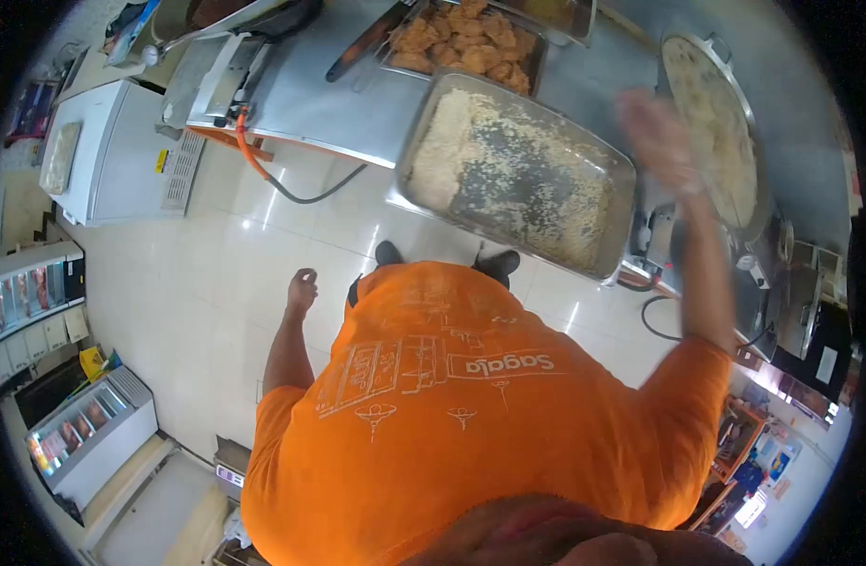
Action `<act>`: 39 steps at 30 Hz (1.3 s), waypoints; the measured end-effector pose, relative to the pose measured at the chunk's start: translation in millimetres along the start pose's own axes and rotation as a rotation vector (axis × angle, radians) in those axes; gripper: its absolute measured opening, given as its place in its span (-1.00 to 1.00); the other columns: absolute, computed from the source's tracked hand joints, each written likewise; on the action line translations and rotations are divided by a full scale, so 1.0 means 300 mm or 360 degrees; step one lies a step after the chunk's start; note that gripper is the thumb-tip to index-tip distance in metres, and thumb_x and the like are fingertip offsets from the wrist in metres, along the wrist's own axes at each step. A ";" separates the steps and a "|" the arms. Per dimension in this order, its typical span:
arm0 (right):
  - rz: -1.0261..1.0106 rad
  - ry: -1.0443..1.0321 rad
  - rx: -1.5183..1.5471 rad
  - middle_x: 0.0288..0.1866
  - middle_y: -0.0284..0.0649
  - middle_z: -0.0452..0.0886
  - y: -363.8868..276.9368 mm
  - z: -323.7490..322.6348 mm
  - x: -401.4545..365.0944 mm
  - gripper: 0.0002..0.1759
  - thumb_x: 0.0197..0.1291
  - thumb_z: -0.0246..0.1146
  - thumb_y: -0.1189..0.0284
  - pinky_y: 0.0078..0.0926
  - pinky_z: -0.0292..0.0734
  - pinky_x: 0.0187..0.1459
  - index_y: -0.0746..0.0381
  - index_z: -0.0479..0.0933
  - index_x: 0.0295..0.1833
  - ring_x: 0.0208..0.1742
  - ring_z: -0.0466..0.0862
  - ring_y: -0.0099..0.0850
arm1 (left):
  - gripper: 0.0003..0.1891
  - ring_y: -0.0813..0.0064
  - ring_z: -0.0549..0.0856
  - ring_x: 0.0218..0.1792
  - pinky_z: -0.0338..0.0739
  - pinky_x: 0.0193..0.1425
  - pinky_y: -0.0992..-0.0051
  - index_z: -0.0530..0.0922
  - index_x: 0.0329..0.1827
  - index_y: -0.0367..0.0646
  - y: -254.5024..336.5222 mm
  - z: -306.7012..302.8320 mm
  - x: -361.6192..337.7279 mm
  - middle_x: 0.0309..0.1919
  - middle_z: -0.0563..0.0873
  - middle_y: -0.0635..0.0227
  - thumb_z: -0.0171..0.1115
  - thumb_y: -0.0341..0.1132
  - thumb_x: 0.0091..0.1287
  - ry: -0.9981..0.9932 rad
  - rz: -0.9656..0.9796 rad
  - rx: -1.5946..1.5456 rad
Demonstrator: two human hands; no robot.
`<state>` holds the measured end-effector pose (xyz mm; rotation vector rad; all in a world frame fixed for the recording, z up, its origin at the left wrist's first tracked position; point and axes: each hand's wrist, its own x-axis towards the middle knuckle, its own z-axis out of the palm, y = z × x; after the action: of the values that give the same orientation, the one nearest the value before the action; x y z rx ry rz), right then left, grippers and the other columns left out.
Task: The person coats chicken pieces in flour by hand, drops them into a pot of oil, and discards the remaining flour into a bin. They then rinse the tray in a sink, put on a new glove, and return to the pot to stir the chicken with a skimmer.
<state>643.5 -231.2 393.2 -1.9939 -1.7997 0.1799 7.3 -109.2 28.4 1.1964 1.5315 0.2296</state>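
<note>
My right hand (655, 132) is raised and motion-blurred, fingers spread, between a large steel tray (598, 203) of pale crumb coating and a round pan (746, 127) of pale mix. It holds nothing that I can see. My left hand (302, 286) hangs at my side over the white tiled floor, fingers loosely curled and empty. Behind the crumb tray sits a tray of golden fried pieces (463, 40). My orange shirt (471, 424) fills the lower part of the view, with my shoes (497, 262) just under the tray's edge.
A steel counter (329, 99) runs along the top, with an orange hose (252, 156) and a black cable dropping from it. A white chest freezer (108, 156) stands at the left; display cabinets (84, 439) line the lower left. Appliances crowd the right side.
</note>
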 end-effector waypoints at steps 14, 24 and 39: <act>0.1465 -0.0039 0.0883 -0.29 -0.19 0.53 0.190 1.374 0.402 -0.65 0.00 0.14 0.38 -0.33 0.42 -0.25 0.34 0.49 -0.10 -0.28 0.51 -0.34 | -0.82 0.59 0.42 -0.74 0.24 -0.79 0.57 0.49 -0.07 -0.02 -0.385 -0.291 -0.086 -0.63 0.48 0.37 -0.02 -0.39 0.32 0.0176 -0.0594 -0.0394; 0.1669 -0.0052 0.1397 -0.32 -0.21 0.51 0.162 1.327 0.476 -0.77 -0.02 0.24 0.38 -0.31 0.42 -0.26 0.30 0.53 -0.27 -0.29 0.49 -0.35 | -0.80 0.54 0.47 -0.75 0.28 -0.78 0.56 0.45 -0.06 0.00 -0.476 -0.105 -0.004 -0.67 0.48 0.37 0.09 -0.24 0.29 0.0004 -0.0270 -0.0255; 0.0389 -0.0520 -0.0157 0.16 -0.08 0.41 0.069 1.097 0.327 -0.55 0.21 0.14 0.27 -0.38 0.21 0.23 0.20 0.36 0.19 0.26 0.30 -0.29 | -0.75 0.57 0.48 -0.66 0.31 -0.68 0.58 0.45 -0.06 -0.07 -0.135 -0.081 0.106 -0.60 0.49 0.38 0.06 -0.17 0.29 0.0061 -0.0337 -0.0281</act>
<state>549.7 -59.0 110.5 -2.3653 -1.7732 0.5294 -30.6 -93.1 -10.7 0.8893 1.6224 0.2423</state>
